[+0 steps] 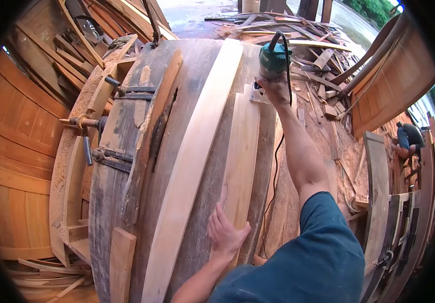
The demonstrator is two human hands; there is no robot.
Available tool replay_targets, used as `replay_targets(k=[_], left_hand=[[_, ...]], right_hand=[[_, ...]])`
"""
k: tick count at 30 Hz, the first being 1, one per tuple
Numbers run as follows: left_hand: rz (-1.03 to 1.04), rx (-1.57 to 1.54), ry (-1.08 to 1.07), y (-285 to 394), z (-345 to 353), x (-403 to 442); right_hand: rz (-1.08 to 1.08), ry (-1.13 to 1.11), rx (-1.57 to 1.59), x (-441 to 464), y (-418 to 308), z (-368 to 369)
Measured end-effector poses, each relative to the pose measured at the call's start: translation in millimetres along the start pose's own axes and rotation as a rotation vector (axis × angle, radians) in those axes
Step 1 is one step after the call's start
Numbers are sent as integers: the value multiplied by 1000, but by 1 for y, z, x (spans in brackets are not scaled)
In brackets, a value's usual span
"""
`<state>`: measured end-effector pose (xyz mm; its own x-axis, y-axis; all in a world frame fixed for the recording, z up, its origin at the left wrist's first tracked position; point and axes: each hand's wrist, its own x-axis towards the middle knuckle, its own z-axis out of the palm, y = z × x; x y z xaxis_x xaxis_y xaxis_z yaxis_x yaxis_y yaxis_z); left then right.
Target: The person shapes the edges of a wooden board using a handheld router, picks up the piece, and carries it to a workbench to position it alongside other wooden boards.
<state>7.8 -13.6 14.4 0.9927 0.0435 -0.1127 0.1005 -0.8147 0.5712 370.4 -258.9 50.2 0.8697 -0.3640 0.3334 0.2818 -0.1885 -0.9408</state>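
Observation:
My right hand [275, 91] is closed around a green trim router [273, 59], held upright at the far end of a wooden board [241, 156]. The router's clear base [259, 95] is at that board's far right corner, and a black cord hangs from its top. Nearer to me, my left hand [226, 233] grips the same board, fingers over the left edge and thumb at the right edge. A longer pale board [192, 156] lies just left of it. Both boards rest on a worn wooden workbench [205, 217].
Metal clamps [119, 159] are fixed at the bench's left side, beside a rough strip of wood [149, 131]. A short block [122, 262] lies at the near left. Scrap wood [323, 55] is heaped beyond the bench. Panelled doors [20, 166] stand left; another person [410, 139] is far right.

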Motion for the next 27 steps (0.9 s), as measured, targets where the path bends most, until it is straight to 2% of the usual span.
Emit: replay_targets(k=[3,9,12,15,18,20,25,26,27], left_hand=[[1,1,6,-1,3,0],[7,3,8,-3,4,-1],[3,10,18,0,3,-1],[23,31,32,-2,4,-1],[31,39,38,0,5,4],[33,38,41,-1,4,-2],[55,62,101,-4,9,-5],[51,58,107,-5,10,-8],[107,64,147,-8,14,-9]], right_hand=[[-84,-36,99,10,14,4],[16,-46,57,22,20,2],[-141,-22,102,22,24,5],[-150,16,52,39,43,7],[-46,-14,66,46,35,8],[-2,-1,45,37,27,2],[-92,65,83,-25,-13,-57],[20,60,-35,-46,-26,-78],[-61,116,-63,-68,-18,-96]])
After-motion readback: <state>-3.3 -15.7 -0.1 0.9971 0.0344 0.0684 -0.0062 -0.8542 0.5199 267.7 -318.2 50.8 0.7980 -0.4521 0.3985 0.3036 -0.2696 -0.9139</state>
